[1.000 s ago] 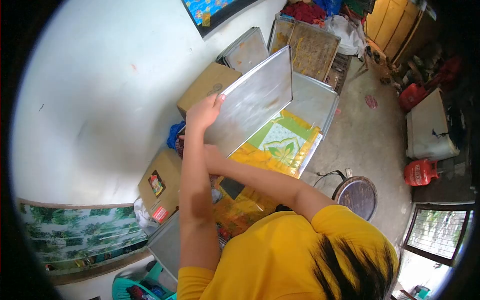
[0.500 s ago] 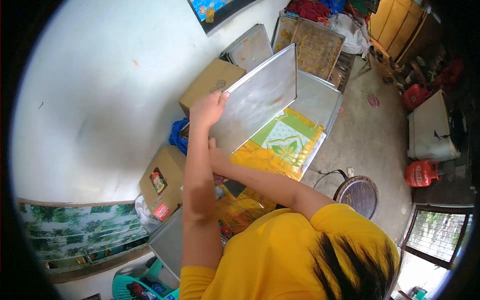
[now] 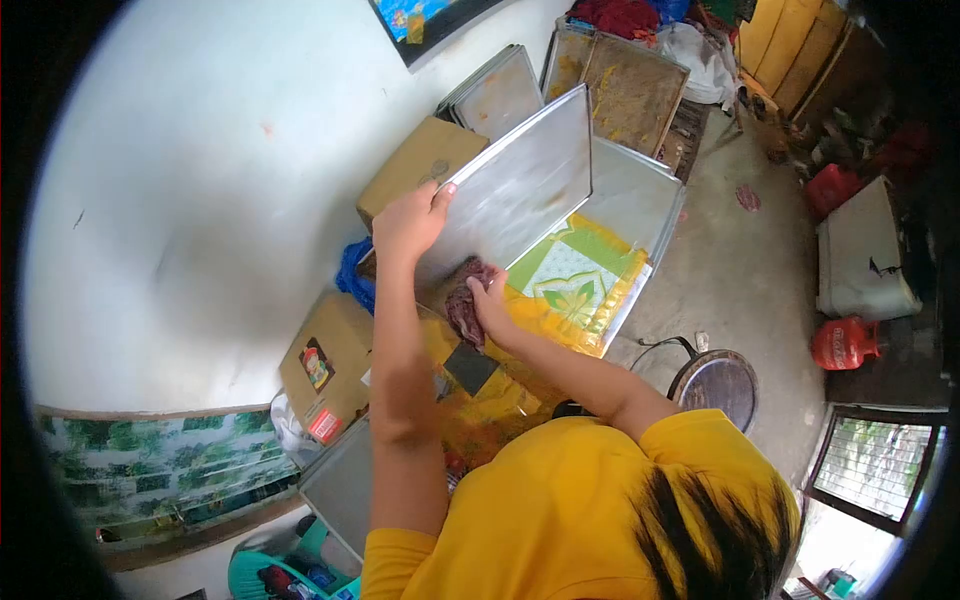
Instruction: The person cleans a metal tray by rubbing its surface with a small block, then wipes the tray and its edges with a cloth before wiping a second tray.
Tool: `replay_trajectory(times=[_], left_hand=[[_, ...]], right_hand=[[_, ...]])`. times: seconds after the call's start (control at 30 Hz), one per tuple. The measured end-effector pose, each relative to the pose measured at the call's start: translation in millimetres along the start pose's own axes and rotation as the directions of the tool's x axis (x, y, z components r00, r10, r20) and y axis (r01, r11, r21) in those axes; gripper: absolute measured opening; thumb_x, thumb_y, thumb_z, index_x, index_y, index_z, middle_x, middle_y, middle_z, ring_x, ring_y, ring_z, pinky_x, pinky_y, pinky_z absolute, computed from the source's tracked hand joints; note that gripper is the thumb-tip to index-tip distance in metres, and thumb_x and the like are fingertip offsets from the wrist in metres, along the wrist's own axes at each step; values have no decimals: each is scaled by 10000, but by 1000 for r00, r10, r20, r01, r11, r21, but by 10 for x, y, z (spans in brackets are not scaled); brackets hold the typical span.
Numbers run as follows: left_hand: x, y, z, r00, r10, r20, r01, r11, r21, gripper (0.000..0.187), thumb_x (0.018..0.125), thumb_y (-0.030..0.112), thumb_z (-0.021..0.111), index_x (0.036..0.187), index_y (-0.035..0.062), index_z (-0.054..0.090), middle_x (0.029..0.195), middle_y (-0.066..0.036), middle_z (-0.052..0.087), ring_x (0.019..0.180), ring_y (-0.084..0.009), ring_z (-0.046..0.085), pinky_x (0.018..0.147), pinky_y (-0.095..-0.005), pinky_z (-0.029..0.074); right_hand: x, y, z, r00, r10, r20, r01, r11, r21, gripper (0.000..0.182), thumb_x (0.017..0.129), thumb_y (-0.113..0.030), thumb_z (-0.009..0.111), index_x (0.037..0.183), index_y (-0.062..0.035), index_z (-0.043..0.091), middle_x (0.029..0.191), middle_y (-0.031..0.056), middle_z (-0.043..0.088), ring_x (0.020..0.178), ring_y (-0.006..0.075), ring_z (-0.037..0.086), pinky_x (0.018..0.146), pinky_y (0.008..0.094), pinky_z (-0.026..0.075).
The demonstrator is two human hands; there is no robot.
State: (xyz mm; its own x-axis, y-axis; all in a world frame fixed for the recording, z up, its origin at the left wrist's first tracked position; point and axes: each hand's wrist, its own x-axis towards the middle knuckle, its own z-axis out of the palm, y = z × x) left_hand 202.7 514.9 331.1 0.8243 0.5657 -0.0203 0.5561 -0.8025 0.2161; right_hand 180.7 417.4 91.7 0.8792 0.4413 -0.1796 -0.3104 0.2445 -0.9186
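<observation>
My left hand point(image 3: 408, 222) grips the upper left edge of a flat metal tray point(image 3: 530, 170), which it holds tilted up on its side. Wrapped around a dark reddish cloth point(image 3: 463, 305), my right hand point(image 3: 490, 303) is at the tray's lower edge. Below the tray lies a yellow and green patterned cover point(image 3: 575, 285) on the table. Another metal tray point(image 3: 637, 195) rests flat behind the raised one.
Cardboard boxes point(image 3: 425, 160) point(image 3: 335, 345) stand along the wall at the left. More trays point(image 3: 505, 95) lean behind. A round stool point(image 3: 715, 393) and a red gas cylinder point(image 3: 845, 344) are on the right.
My right hand has moved right along the tray's lower edge, and the dark cloth in it now shows. The tray and my left hand have hardly moved.
</observation>
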Motion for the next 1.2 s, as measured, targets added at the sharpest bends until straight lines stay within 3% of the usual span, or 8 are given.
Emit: replay_trajectory(times=[0.13,0.23,0.4,0.63,0.77,0.83,0.9,1.2], left_hand=[[-21,40,-18,999,-7,-40,7,1000,-18,554,933,607,369,995,119,622,928,-169,670,916,-385,632,779,-483,479],[-93,82,-4,997,13,-80,-14,1000,-12,569,929,608,380,927,99,633,871,-179,668,873,-389,636,754,-489,477],[-199,138,9,993,21,-113,-19,1000,17,579,912,608,429,834,76,641,787,-179,659,814,-387,637,705,-483,478],[-249,207,-37,995,35,-96,-29,998,59,525,900,570,483,821,78,649,797,-170,657,803,-368,637,682,-483,485],[-194,145,28,987,56,-150,-50,998,49,567,888,608,480,831,71,652,734,-171,651,775,-376,640,676,-470,484],[-194,159,14,989,49,-139,-40,997,67,562,882,605,492,841,67,650,736,-174,652,777,-377,641,678,-471,484],[-209,165,15,989,44,-144,-33,996,77,553,875,600,508,847,65,646,734,-174,651,773,-377,641,676,-472,483],[-442,353,43,987,55,-154,-36,992,123,481,896,547,518,895,81,634,733,-175,644,748,-373,638,647,-478,473]], right_hand=[[-4,-772,-58,807,-586,68,573,751,-329,515,890,-89,556,1366,-22,371,1285,204,477,1123,360,500,1004,412,368],[212,-1196,-16,699,-697,163,641,508,-575,483,869,-91,574,1332,-68,440,1306,189,475,1141,371,482,1008,433,344],[1033,-1735,-104,500,-848,-177,657,504,-561,487,878,-118,562,1351,-78,457,1256,163,533,1147,363,480,1008,456,335],[1884,-2211,-881,708,-367,-604,49,878,-476,521,930,-243,502,1431,-204,367,1326,165,453,1171,404,460,1001,489,360],[2332,-633,-1546,797,-435,-419,28,720,-693,491,967,-283,421,1418,-98,362,1277,268,528,1088,469,528,959,496,421],[2142,-251,-1708,972,125,-200,-211,841,-498,391,922,-192,444,1266,-8,469,1118,190,549,974,326,552,829,441,463],[2046,212,-1864,991,133,13,-105,839,-534,304,906,-170,485,1173,-33,538,941,107,624,771,235,599,671,391,513],[1924,-501,-2480,967,249,44,-253,953,168,279,934,-232,504,1149,-55,521,988,77,579,946,210,565,810,347,473]])
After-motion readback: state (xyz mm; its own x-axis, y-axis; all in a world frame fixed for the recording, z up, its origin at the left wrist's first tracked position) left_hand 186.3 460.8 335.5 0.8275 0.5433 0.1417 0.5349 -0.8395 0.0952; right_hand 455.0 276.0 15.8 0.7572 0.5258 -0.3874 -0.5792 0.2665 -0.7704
